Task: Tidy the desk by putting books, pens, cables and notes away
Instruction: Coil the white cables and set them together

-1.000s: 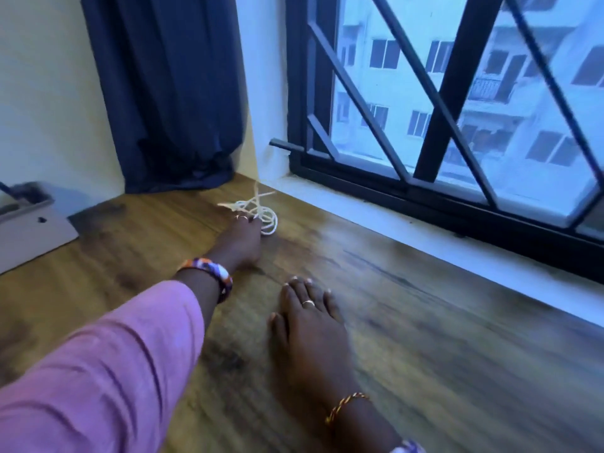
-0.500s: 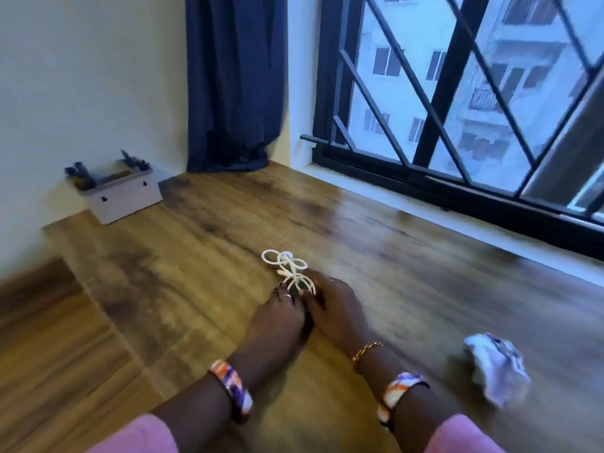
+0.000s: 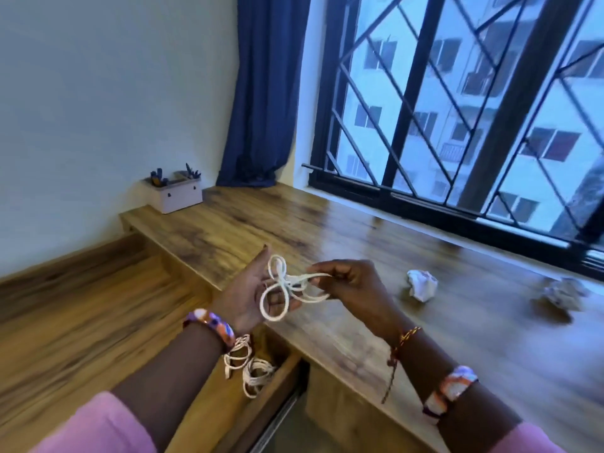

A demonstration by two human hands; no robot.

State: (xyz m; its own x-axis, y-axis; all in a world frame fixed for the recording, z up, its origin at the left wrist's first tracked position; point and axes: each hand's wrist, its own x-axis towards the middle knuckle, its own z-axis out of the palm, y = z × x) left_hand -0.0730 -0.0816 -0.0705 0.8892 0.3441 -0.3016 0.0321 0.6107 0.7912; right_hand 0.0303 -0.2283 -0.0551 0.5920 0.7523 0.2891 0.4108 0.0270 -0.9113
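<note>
A: The cable [image 3: 287, 287], on the desk [image 3: 376, 243] a moment ago, is now being held up above it.

B: It is being pinched at its knotted middle by the right hand [image 3: 351, 282]; the left hand [image 3: 251, 289] is being kept flat beneath. Light, limp — loops are likely being snagged.

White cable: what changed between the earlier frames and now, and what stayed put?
The white cable left the desk: it went from lying at the far corner to being lifted over the near edge, resting on the left hand and pinched by the right hand. The crumpled paper stayed on the desk.
</note>
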